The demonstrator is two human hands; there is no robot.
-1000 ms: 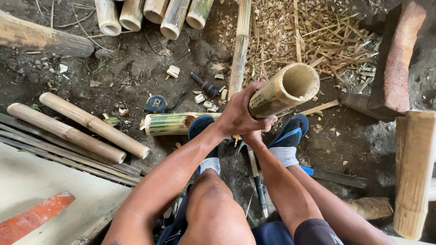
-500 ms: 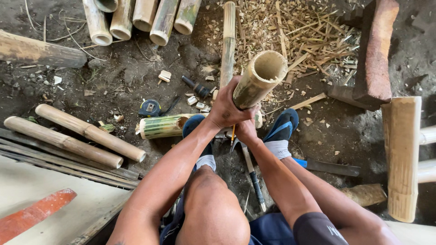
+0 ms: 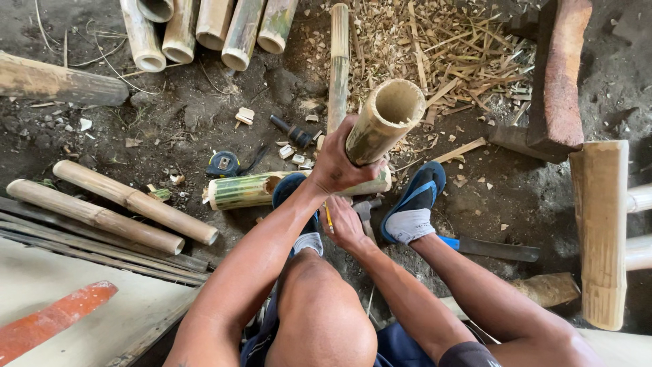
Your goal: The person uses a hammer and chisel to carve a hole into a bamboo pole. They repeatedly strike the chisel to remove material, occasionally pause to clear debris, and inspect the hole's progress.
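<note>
Fig.: head view, near to far. Nearest, the person's bent knee [image 3: 319, 306] and both forearms. Right hand [image 3: 345, 224] sits low betw. the feet, curled near a yellow pencil [image 3: 329, 217] and a hammer-like tool [image 3: 367, 211]; whether it grips either cannot be told. Left hand [image 3: 336, 163] is wrapped closed round the hollow bamboo section [image 3: 382, 122], held tilted, open end up twd. the camera, above the blue sandals [image 3: 414, 204]. Judged handling: culm is stiff, light for its bulk, smooth-skinned so prob. a bit slippery; cut rim may splinter, so best taken mid-length w/ a full wrap, as here. On the dirt floor [image 3: 190, 129] just beyond: green-striped bamboo offcut [image 3: 241, 190], tape measure [image 3: 223, 163], dark-handled tool [image 3: 292, 130]. Left: two long poles [image 3: 129, 204]. Far: row of cut culms [image 3: 204, 30], shavings pile [image 3: 441, 54], reddish timber block [image 3: 557, 75].
</note>
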